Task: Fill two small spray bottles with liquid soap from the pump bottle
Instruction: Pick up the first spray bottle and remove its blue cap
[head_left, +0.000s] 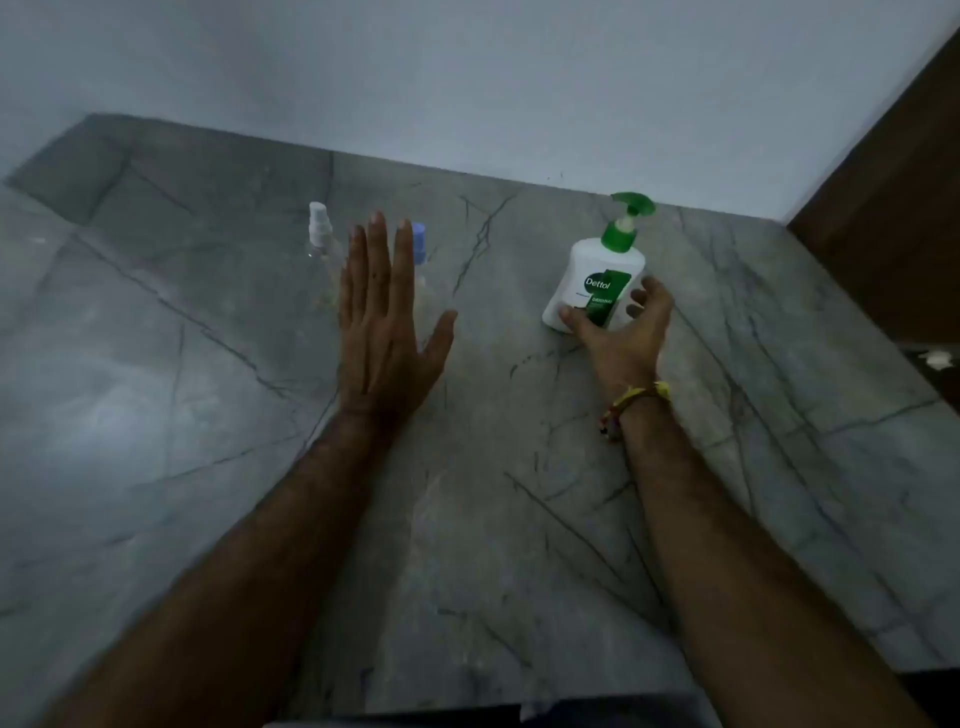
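A white pump bottle (587, 280) with a green pump head and green label stands at the right of the grey marble counter (208, 364). My right hand (621, 332) curls around its lower part, thumb on the front and fingers at its right side. Two small clear spray bottles stand at the back left: one with a white cap (319, 231), one with a blue cap (418, 244). My left hand (382, 322) is stretched flat with straight fingers in front of them, hiding most of the blue-capped bottle's body. It holds nothing.
A pale wall runs along the counter's far edge. A dark wooden panel (893, 223) rises at the right. The counter's near edge lies at the bottom of the view. A thread band circles my right wrist.
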